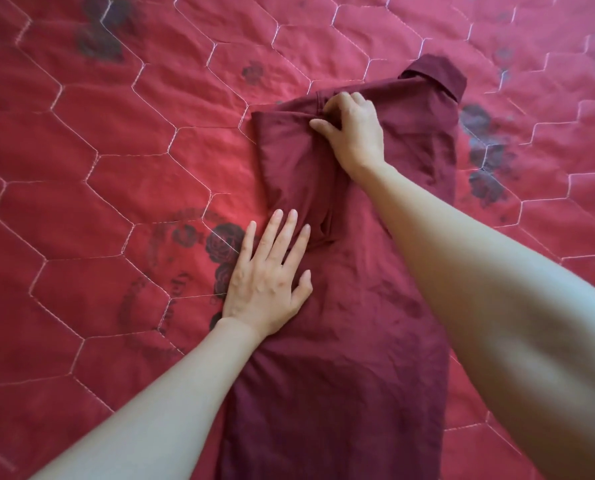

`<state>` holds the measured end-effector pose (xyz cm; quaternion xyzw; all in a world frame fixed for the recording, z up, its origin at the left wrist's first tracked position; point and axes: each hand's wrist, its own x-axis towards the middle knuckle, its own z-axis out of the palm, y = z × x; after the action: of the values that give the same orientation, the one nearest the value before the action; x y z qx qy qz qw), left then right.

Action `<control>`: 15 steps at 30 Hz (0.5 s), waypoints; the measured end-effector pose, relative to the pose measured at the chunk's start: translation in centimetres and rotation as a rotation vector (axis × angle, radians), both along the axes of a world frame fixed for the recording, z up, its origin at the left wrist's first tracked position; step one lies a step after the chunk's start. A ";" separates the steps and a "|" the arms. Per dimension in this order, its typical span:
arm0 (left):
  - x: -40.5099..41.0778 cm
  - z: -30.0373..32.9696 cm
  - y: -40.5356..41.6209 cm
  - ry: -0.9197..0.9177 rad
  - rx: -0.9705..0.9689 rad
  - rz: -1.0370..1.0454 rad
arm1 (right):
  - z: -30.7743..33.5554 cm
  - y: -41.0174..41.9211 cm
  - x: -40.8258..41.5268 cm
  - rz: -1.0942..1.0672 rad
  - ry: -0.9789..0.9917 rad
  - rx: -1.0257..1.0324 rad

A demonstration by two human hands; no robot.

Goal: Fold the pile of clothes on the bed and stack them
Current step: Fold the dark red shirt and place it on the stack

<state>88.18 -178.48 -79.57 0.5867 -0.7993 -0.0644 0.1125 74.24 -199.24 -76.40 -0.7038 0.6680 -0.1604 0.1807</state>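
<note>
A dark maroon collared shirt [344, 323] lies lengthwise on the bed, its collar at the far end and its left side folded inward. My left hand [266, 282] rests flat on the shirt's left edge, fingers spread, half on the fabric and half on the quilt. My right hand [353, 129] reaches across to the shoulder area and pinches a fold of the sleeve near the seam. My right forearm covers part of the shirt's right side.
A red quilted bedspread [98, 174] with white hexagon stitching and dark rose prints covers the whole bed around the shirt. No other clothes appear in view.
</note>
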 end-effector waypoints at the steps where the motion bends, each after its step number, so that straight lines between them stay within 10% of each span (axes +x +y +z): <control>1: 0.0 0.0 0.0 0.000 0.001 0.002 | 0.1 0.7 0.0 -0.053 -0.012 -0.022; 5: 0.0 0.1 -0.1 0.002 0.002 0.004 | 1.3 6.6 -1.0 -0.359 -0.148 -0.134; 15: -0.1 0.1 0.0 0.056 -0.044 0.021 | 2.5 17.1 0.8 -0.484 -0.225 0.319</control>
<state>88.12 -178.47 -79.51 0.5904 -0.7910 -0.0620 0.1481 75.02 -182.14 -73.93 -0.4651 0.8087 -0.1687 0.3181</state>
